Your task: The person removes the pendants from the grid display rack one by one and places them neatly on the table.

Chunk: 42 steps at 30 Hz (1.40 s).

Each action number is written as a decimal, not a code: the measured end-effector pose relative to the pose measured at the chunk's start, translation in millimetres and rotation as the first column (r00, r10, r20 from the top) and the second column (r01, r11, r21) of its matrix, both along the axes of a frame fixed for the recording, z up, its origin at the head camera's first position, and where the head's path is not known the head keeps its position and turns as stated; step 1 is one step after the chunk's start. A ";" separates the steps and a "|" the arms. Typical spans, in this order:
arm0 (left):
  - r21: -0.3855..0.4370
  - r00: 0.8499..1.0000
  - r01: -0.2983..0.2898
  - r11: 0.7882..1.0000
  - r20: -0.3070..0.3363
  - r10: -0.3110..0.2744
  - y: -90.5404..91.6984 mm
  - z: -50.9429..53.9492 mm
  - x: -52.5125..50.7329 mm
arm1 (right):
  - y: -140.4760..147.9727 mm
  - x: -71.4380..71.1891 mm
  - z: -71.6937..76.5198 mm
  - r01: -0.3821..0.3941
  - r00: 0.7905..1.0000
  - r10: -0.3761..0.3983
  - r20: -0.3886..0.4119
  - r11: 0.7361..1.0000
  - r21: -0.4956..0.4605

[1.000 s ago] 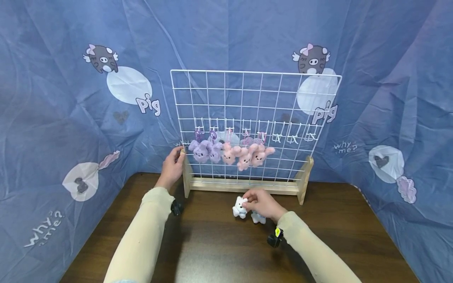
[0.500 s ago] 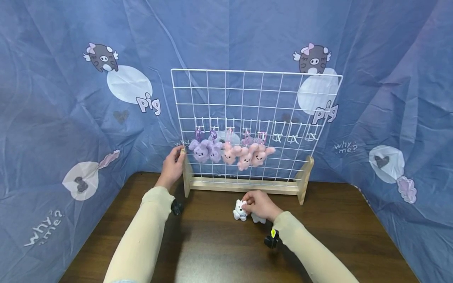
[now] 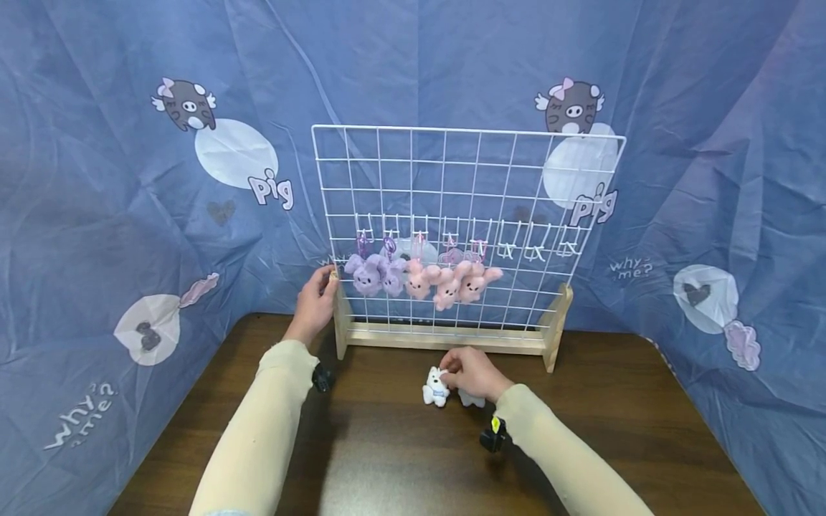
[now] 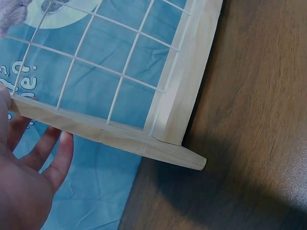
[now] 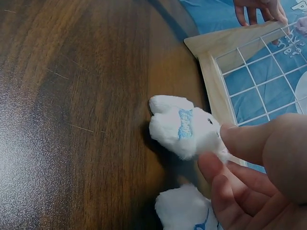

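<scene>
My left hand (image 3: 314,304) grips the left wooden upright (image 4: 103,132) of a white wire grid rack (image 3: 426,175). At the table's middle, in front of the rack, my right hand (image 3: 476,374) pinches a small white plush dog (image 3: 435,388) by its head end, thumb against fingers. A blue lettered band (image 5: 185,124) crosses the dog's body. Just beside it lies a second white plush (image 5: 184,207), partly hidden under my right hand. Purple plush bunnies (image 3: 366,276) and pink plush bunnies (image 3: 447,288) hang from hooks on the grid.
Bare white hooks (image 3: 534,252) hang on the grid's right side. A wooden base bar (image 3: 445,340) joins the rack's feet on the dark brown table (image 3: 387,444). Blue printed cloth (image 3: 413,64) surrounds the table behind and at the sides.
The white plush dog has shifted slightly down and turned, so its blue band shows more. My right hand has moved only a little with it. My left hand stays on the upright.
</scene>
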State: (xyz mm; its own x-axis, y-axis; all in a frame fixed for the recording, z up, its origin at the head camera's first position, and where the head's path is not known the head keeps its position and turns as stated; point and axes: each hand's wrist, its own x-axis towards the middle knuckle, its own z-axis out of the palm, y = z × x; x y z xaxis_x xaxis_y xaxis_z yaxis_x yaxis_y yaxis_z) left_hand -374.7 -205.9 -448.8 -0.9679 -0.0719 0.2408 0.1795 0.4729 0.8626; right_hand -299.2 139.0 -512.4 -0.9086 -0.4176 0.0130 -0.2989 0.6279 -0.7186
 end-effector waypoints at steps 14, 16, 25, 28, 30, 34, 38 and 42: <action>0.002 1.000 -0.001 1.000 0.000 0.001 2.0 0.9 1.1 | 11.6 -2.4 11.7 0.027 0.999 -0.028 -0.044 1.000 -0.007; 0.003 1.000 -0.004 1.000 -0.002 0.004 2.5 0.7 1.7 | 16.4 -4.3 15.5 0.054 0.997 -0.055 -0.045 0.998 -0.025; 0.002 1.000 -0.011 1.000 -0.001 0.011 3.0 -0.4 1.6 | 40.6 -13.0 41.5 0.184 0.983 -0.185 0.006 0.968 -0.172; 0.008 1.000 -0.012 1.000 0.003 0.011 3.3 0.3 1.9 | 46.3 -15.1 51.7 0.223 0.975 -0.222 0.030 0.948 -0.227; 0.013 1.000 -0.013 1.000 0.003 0.013 3.2 0.3 1.5 | 48.7 -15.8 57.2 0.240 0.971 -0.237 0.046 0.931 -0.276; 0.008 1.000 -0.014 1.000 0.004 0.014 2.9 -0.1 0.8 | 50.6 -16.5 66.3 0.270 0.962 -0.263 0.074 0.877 -0.397; -0.001 1.000 -0.012 1.000 0.014 0.012 3.4 1.5 1.1 | 51.4 -17.9 74.2 0.282 0.955 -0.287 0.067 0.824 -0.492; 0.005 1.000 -0.014 1.000 0.022 0.014 3.3 3.5 1.7 | 51.0 -19.7 81.6 0.276 0.954 -0.293 0.062 0.780 -0.562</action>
State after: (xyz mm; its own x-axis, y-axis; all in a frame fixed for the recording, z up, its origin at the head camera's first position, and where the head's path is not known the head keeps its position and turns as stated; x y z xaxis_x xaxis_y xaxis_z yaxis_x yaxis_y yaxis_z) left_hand -373.0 -202.6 -445.3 -0.9719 -0.0865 0.2189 0.1537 0.4711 0.8686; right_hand -318.9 190.0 -430.8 -0.9805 -0.0520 0.1894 -0.1957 0.1802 -0.9640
